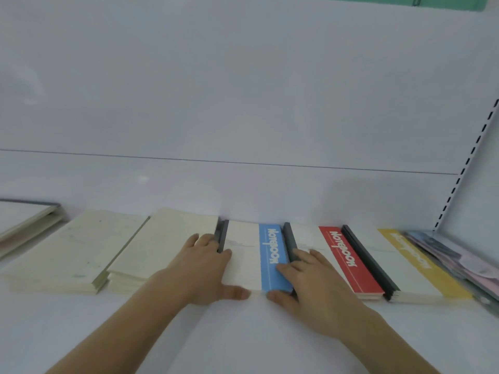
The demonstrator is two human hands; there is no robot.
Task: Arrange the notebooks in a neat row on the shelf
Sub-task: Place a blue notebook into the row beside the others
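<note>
Lying flat near the back edge of the white shelf (243, 341), a white notebook with a blue stripe (253, 257) is being held from both sides. The left hand (205, 268) is being pressed against its left side, with fingers laid along the dark spine and the thumb at the front edge. The right hand (310, 282) is being rested on the blue stripe, with fingers spread flat and the thumb at the front edge too. A white notebook with a red stripe (337, 259) is being kept just beside it on the right, then a white notebook with a yellow stripe (405, 265). Two stacks of plain cream notebooks (113, 252) are being kept on the left.
</note>
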